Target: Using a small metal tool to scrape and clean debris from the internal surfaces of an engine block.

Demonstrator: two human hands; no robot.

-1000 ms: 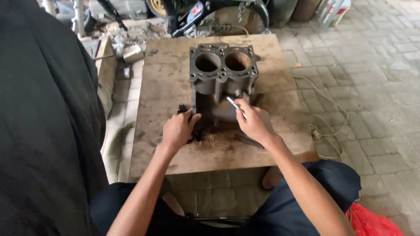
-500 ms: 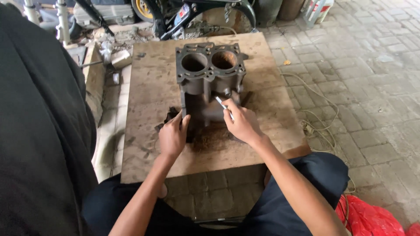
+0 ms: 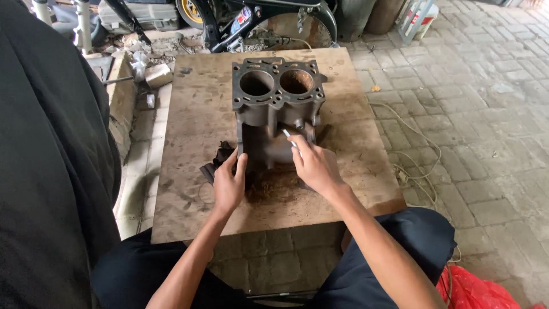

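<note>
A dark two-bore engine cylinder block [image 3: 275, 97] stands upright on a stained wooden board [image 3: 189, 120]. My left hand [image 3: 229, 184] rests flat against the block's lower left side, steadying it. My right hand [image 3: 314, 166] is closed on a thin light-coloured tool [image 3: 287, 135] whose tip points into the block's open front cavity. A dark crumpled rag [image 3: 216, 161] lies on the board just left of my left hand. Rusty brown scrapings [image 3: 273, 186] are scattered on the board between my hands.
Motorcycle parts and a frame [image 3: 257, 17] lie beyond the board's far edge. A pale cord [image 3: 417, 166] trails over the paving bricks on the right. A red plastic bag [image 3: 480, 289] sits by my right knee. Dark cloth [image 3: 51, 160] fills the left side.
The view has drifted a little, so the block sits further left and lower. My right hand and the tool have moved slightly down towards the block's cavity. My left hand stays on the block.
</note>
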